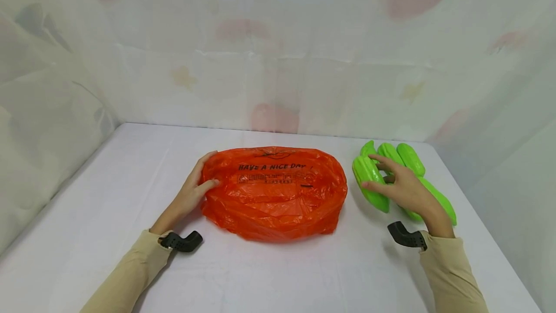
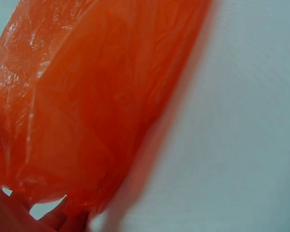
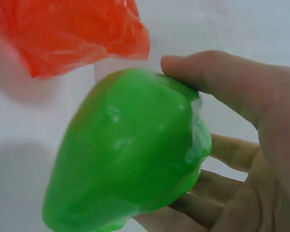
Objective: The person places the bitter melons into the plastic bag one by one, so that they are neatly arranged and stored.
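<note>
Here | left hand point(image 1: 193, 185) pinches bag point(image 1: 273, 198) | right hand point(image 1: 407, 188) grips green vegetable point(image 1: 366, 170), partly hiding another point(image 1: 439, 200)

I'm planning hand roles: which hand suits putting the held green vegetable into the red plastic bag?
Probably the right hand: it grips the green vegetable beside the red plastic bag, while the left hand holds the bag's opposite side.

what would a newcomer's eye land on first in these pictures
Probably the bright red plastic bag in the middle of the white table, printed HAVE A NICE DAY, its left edge held by the left grip. Next comes the shiny green vegetable in the right grip, just right of the bag. More green vegetables lie near that grip, on the table's right side.
</note>
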The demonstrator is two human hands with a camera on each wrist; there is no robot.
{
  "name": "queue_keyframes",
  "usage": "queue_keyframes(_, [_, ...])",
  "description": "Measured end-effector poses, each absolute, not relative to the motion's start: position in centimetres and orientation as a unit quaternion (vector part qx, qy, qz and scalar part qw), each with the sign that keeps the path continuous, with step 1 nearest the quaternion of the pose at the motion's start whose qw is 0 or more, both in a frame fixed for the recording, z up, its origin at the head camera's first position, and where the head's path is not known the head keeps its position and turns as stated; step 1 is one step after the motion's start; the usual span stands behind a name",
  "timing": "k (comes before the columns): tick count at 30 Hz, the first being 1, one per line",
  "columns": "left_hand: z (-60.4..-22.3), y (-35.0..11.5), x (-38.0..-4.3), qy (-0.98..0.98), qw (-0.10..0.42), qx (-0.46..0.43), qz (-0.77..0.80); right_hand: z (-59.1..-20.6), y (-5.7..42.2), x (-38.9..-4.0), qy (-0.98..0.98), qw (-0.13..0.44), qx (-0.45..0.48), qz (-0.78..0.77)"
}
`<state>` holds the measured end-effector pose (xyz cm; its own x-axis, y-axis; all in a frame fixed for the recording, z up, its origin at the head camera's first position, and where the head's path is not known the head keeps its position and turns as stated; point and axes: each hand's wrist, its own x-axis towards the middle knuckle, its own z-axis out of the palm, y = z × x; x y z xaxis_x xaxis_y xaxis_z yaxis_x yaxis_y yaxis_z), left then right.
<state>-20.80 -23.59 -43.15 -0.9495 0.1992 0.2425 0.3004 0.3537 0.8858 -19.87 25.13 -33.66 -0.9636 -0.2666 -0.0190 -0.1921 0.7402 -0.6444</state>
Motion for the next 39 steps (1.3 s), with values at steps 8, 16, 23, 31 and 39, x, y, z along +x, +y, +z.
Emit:
queue_keyframes(8, [-43.2, -23.5, -20.8, -0.817, 0.043, -0.150, -0.555, -33.6, 24.3, -19.7, 0.925, 0.044, -0.110, -0.362])
queue_keyframes(16, [-43.3, -23.5, -20.8, -0.813, 0.041, -0.152, -0.560, -33.5, 23.4, -19.5, 0.919, 0.027, -0.094, -0.382])
queue_keyframes(23, [-43.2, -23.4, -20.8, -0.813, 0.044, -0.154, -0.560, -33.0, 22.7, -19.1, 0.911, 0.005, -0.095, -0.402])
queue_keyframes(31, [-43.1, -23.5, -20.8, -0.816, 0.051, -0.152, -0.555, -33.1, 21.6, -19.0, 0.902, -0.025, -0.113, -0.416])
queue_keyframes(39, [-43.0, -23.5, -20.7, -0.818, 0.062, -0.151, -0.551, -32.7, 20.8, -18.7, 0.902, -0.046, -0.114, -0.413])
